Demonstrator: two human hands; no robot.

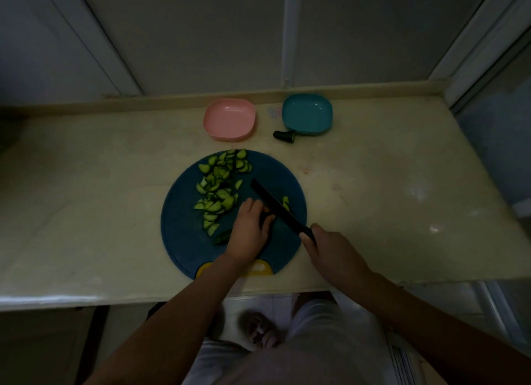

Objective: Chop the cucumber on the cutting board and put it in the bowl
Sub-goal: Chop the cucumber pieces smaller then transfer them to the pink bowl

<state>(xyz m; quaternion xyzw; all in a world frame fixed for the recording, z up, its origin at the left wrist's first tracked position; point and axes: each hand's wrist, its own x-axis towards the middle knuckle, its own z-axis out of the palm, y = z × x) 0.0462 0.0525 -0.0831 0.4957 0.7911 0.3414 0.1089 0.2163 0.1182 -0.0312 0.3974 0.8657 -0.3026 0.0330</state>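
Observation:
A round dark blue cutting board (184, 229) lies on the counter, with several cut cucumber slices (219, 187) heaped on its left and far part. My left hand (248, 230) curls over an uncut cucumber piece (221, 237), whose dark end shows to the left of the hand. My right hand (327, 248) grips the black handle of a black knife (273, 205); its blade slants across the board just right of my left fingers. A few slices (286, 202) lie right of the blade. A pink bowl (230, 123) and a teal bowl (307, 113) stand beyond the board, both holding nothing.
A cut cucumber end (284, 135) lies on the pale counter (86, 197) in front of the teal bowl. The counter's front edge runs just below the board's yellow handle (263, 268). Cabinet doors rise behind the counter's raised back lip.

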